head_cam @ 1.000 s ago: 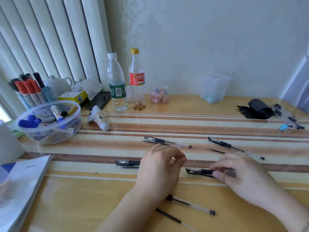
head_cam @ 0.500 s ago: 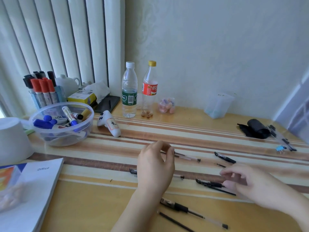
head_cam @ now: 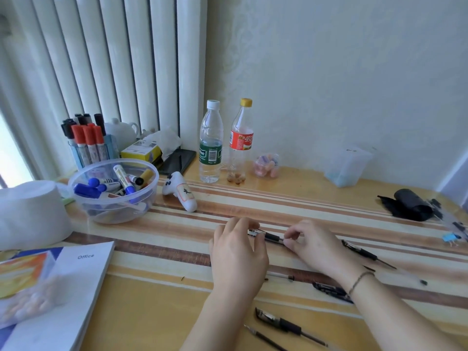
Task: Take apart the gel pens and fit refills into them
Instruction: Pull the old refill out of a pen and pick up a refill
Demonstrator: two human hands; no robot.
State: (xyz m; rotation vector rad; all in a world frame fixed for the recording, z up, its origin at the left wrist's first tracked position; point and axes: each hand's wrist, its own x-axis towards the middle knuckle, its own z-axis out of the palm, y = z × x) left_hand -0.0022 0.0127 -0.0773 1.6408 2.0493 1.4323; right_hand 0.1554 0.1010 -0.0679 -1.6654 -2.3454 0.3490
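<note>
1. Your left hand and right hand met over the striped worktop, both on one gel pen lying across the stripes at mid-worktop.
2. Left grip: fingers curled, fingertips pinching the capped end of that pen. Right grip: thumb and fingers curled, pinching the other end just past the black rubber sleeve. Only the short middle stretch of the pen showed between the two hands.
3. Whether the pen was lifted or touching the worktop could not be told.
4. Other pens lay loose: one to the right of your right hand, pointing toward the right edge; a clear barrel piece between your wrists; a dark capped piece partly hidden under your right wrist; one near the bottom edge with a thin refill just beside it.
5. A thin bracelet sat on your right wrist.
6. Left of the hands: a clear bowl of markers, a cup of upright markers behind it, a white overturned bowl, and a book marked "Office".
7. Along the wall: a water bottle and a red-labelled bottle side by side, a white toy-shaped object in front of them, and a clear tub farther right.
8. A black rolled item lay at the far right.
</note>
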